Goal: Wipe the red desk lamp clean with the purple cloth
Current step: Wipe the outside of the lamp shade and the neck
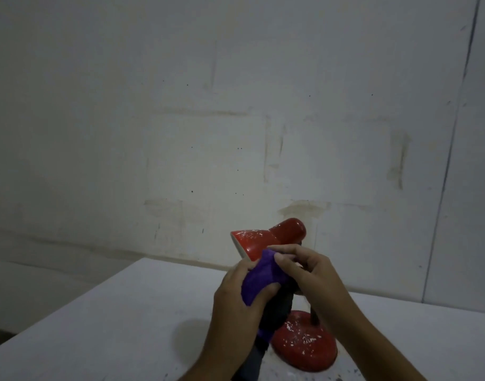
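Observation:
The red desk lamp (274, 237) stands on the white table, its shade tilted to the left and speckled with white flecks, its round red base (304, 345) flecked too. The purple cloth (260, 279) is bunched in front of the shade's lower edge. My left hand (236, 301) grips the cloth from below and the left, thumb across it. My right hand (304, 270) pinches the cloth's upper end with curled fingers. A darker strip of the cloth hangs down over the lamp's stem, which is mostly hidden.
The white table (126, 325) has its far corner just behind the lamp and its left edge running diagonally toward the lower left. A stained white wall (236, 119) stands close behind. Small dark specks lie on the table near the base.

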